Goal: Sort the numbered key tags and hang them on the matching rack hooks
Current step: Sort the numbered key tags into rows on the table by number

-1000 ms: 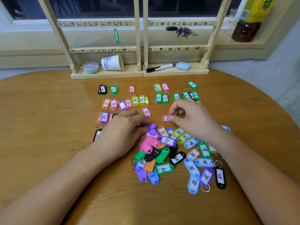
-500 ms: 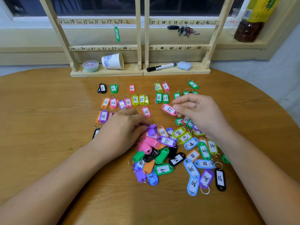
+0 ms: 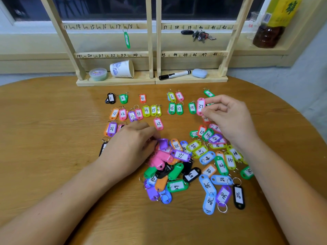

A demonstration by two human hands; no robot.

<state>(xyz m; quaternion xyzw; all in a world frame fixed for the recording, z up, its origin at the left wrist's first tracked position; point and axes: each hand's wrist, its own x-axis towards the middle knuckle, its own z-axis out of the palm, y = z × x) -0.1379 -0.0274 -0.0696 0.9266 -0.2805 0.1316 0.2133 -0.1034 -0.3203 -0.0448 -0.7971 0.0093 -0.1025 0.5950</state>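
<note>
On wood-grain table (image 3: pixel 53 138), right hand (image 3: pixel 228 117) pinching oblong, seemingly plastic pink tag (image 3: pixel 200 106)

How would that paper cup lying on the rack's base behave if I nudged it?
The paper cup lies on its side, so it would probably roll, curving because it tapers. It looks thin, so likely light and easily crushed. The tub beside it might stop it.
</note>
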